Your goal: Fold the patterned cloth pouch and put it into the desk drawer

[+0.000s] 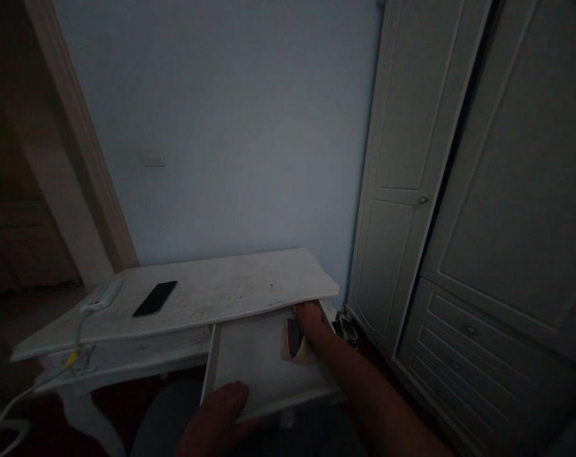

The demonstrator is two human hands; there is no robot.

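A white drawer point(250, 352) is pulled out from the right half of a white desk point(221, 279). My left hand point(221, 406) grips the drawer's front left corner, with the thumb over the rim. Inside the drawer, at its right side, lies a beige item with a dark opening point(288, 346), like a small cloth pouch or a shoe; its kind is unclear. My right hand point(309, 317) reaches to the drawer's back right, fingers closed at the far end of this item, partly under the desktop edge. My right wrist and forearm cover part of the item and the drawer's right wall.
A dark phone point(155, 298) and a white power strip point(102, 295) with a cable lie on the desk's left. A grey-white wardrobe point(397, 190) stands to the right. Shoes point(346, 330) sit on the floor between desk and wardrobe. A wall point(231, 127) rises behind.
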